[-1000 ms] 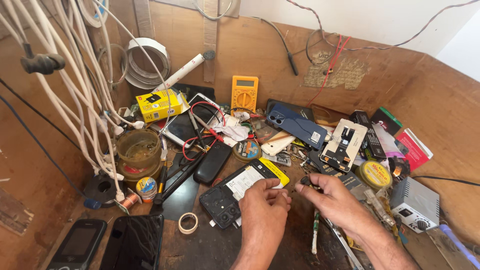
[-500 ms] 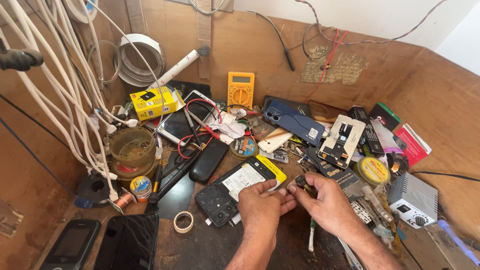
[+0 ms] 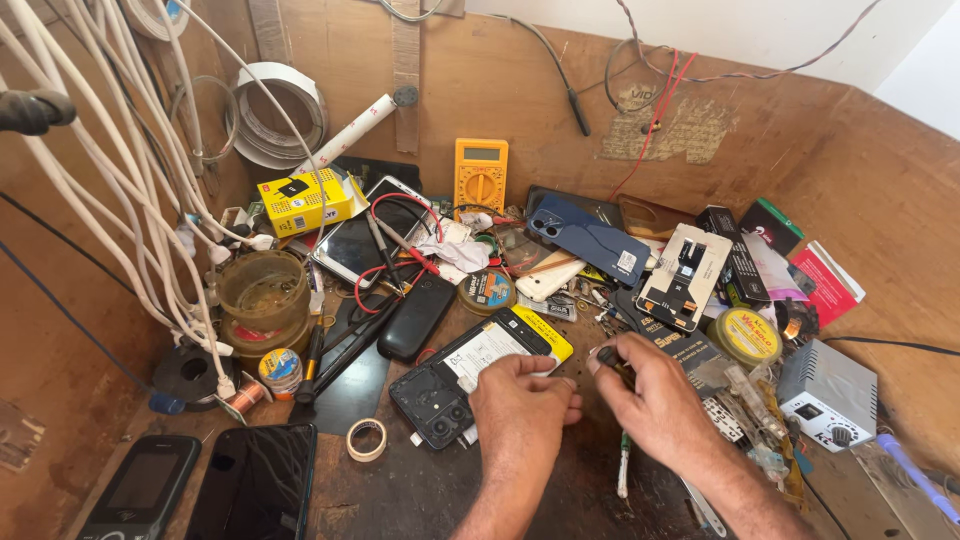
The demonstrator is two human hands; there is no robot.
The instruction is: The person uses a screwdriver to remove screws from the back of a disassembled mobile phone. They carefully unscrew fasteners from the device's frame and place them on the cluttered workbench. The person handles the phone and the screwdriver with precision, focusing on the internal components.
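Right now the right hand [image 3: 655, 395] pinches a small dark part [image 3: 607, 355] in closed fingertips, while the left hand [image 3: 522, 400], fingers curled together and seemingly empty, rests at nine o'clock of it, touching the opened phone [image 3: 470, 375], whose long axis runs toward two o'clock.

wooden bench [image 3: 520, 90] | opened phone [image 3: 470, 375] | tape roll [image 3: 366, 439] | yellow multimeter [image 3: 481, 176] | black phone [image 3: 257, 482]

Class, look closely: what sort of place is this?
Probably a phone repair bench: an opened black phone with its back removed, a yellow handheld multimeter and several loose handsets lie on the cluttered brown wooden worktop.
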